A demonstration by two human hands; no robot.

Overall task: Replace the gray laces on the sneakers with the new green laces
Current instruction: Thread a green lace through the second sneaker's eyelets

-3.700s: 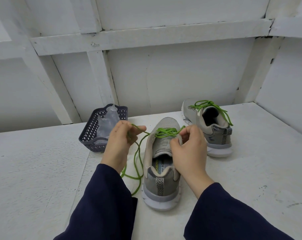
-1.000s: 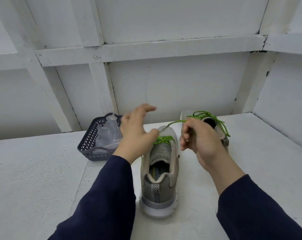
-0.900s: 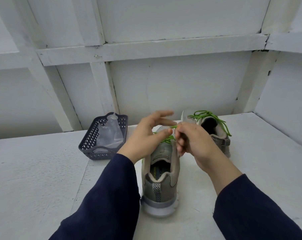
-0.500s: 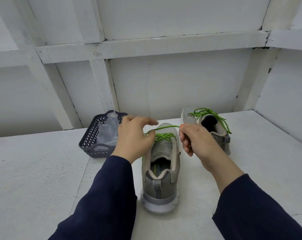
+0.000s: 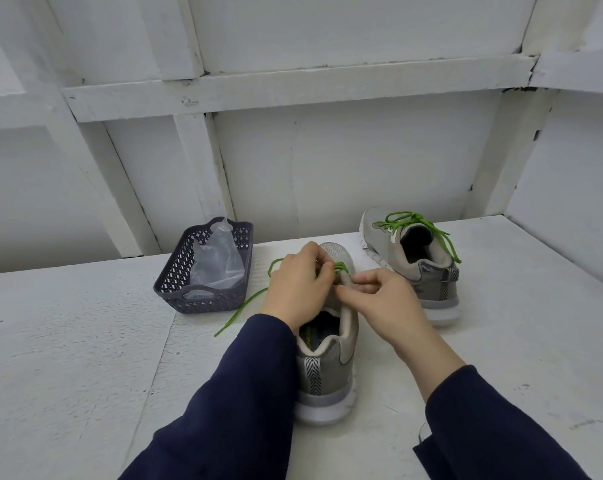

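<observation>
Green lace [image 5: 341, 266]: threaded across the upper eyelets of the near sneaker and bunched right at the left fingertips. Its loose tail [image 5: 241, 311] loops out past the left hand and trails over the table toward the basket.
Left hand [image 5: 298, 285]: fingers curled down over the tongue, gripping the green lace where it leaves the eyelets.
Right hand [image 5: 383, 299]: forefinger and thumb meet at the right eyelet flap of the near sneaker and pinch it. Whether a lace end also sits between them, I can't make out.
Why this hold: from where I stand, one hand seems to steady the flap while the other feeds or tightens the cord, so the eyelet stays put.
Near sneaker [image 5: 327, 372]: flat on its sole between the two sleeves, heel toward the person and toe toward the wall, which puts the eyelets within easy reach of both hands.
Far sneaker [image 5: 414, 268]: set back to the right, well apart, already wearing a tied green lace, so probably finished and parked out of the way.
Basket [image 5: 203, 296]: dark, perforated, to the left near the wall, holding a crumpled clear plastic bag [image 5: 217, 261].
Table [image 5: 68, 341]: white and rough-surfaced.
Writing: yellow-green print shows on the near sneaker's insole, too small to read. I can see no brand name that I could spell out.
</observation>
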